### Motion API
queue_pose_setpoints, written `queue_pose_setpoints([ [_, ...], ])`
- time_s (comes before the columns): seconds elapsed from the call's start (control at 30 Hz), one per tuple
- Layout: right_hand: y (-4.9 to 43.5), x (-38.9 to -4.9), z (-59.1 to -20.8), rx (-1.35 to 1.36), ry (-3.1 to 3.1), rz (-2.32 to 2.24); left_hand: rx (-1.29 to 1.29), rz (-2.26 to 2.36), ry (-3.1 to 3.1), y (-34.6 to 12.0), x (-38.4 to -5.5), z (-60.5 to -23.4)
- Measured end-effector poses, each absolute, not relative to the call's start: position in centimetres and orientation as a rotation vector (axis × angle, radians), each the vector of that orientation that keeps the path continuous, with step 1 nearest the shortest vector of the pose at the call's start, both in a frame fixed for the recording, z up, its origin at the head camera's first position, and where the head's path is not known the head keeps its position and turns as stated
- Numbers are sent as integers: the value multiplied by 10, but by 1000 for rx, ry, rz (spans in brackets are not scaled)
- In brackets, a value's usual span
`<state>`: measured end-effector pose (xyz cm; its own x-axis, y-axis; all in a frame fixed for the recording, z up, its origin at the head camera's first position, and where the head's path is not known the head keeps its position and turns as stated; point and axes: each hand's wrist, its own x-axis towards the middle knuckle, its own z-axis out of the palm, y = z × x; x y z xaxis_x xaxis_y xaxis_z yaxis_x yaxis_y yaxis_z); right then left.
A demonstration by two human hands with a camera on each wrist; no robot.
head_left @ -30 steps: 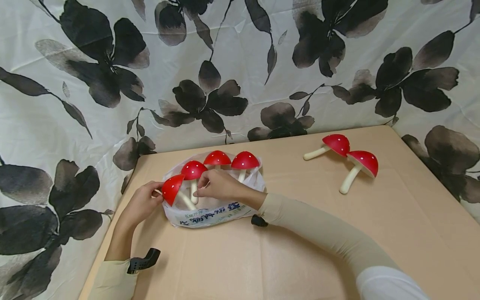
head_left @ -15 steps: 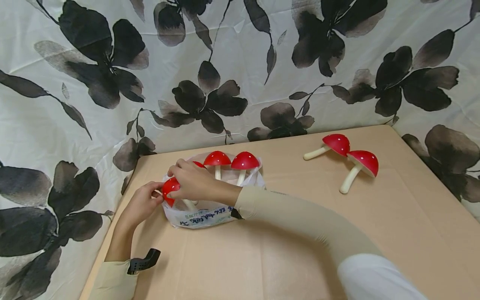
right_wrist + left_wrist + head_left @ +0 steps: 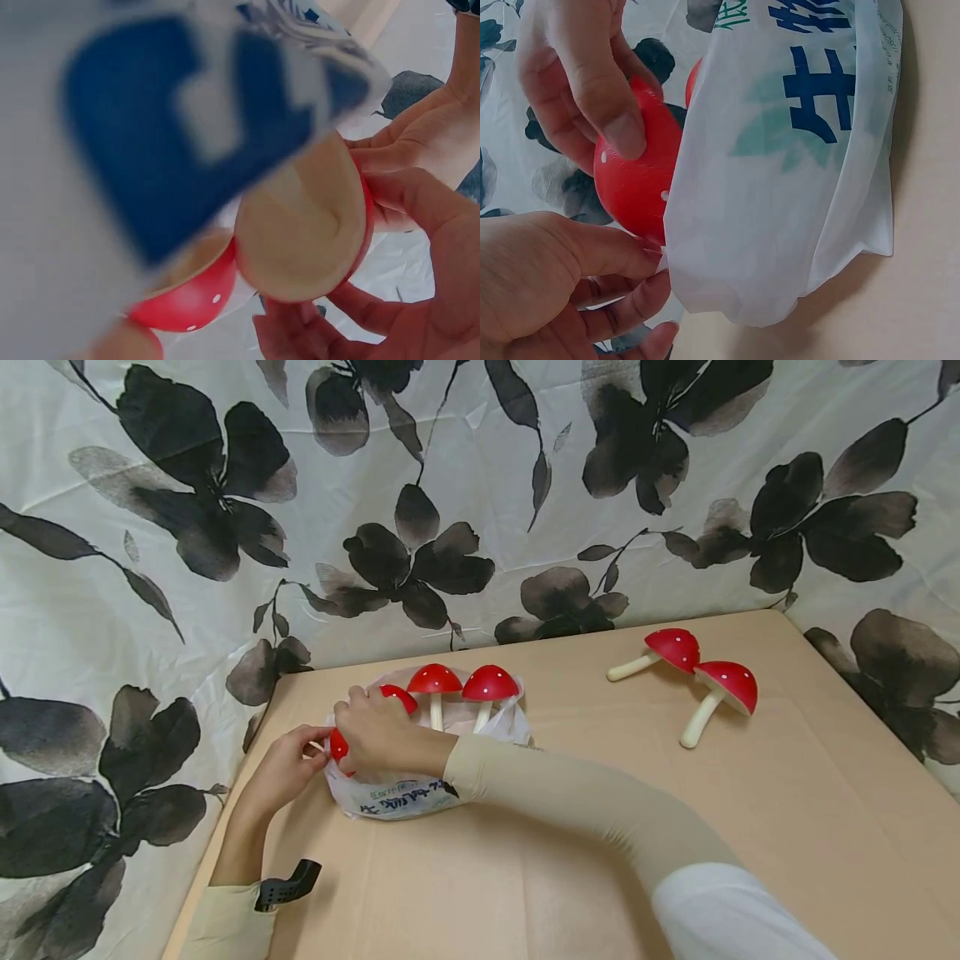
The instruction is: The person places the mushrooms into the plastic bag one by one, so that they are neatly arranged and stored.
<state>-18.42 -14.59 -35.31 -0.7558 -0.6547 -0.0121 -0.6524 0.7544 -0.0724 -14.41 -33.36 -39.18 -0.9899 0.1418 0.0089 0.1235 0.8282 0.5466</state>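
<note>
A white plastic bag with blue print stands at the table's left, its mouth spread. My left hand pinches the bag's edge between thumb and finger, as the left wrist view shows. Over the bag, my right hand grips the red, white-dotted cap of a toy mushroom; the pale underside of that cap shows in the right wrist view. Its stem is hidden behind the hand and bag. Beside it in the bag are a partly covered mushroom and two upright ones, a middle mushroom and a right mushroom.
Two more toy mushrooms lie at the right of the tan table: a rear mushroom and a front mushroom, caps touching or nearly so. A white cloth with dark flowers hangs behind the table.
My right hand has moved left from the second mushroom's stem to the leftmost mushroom's cap and now grips it. The left hand has stayed at the bag's edge.
</note>
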Motion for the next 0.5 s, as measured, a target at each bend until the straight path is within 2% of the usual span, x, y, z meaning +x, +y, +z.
queue_pose_setpoints([
  [0.17,-139,-193,-354,-1076,2845,-187,224,882,2979,-332,-144,-391],
  [0.5,-119,-206,-355,-795,2594,-858,182,869,2956,-334,-145,-391],
])
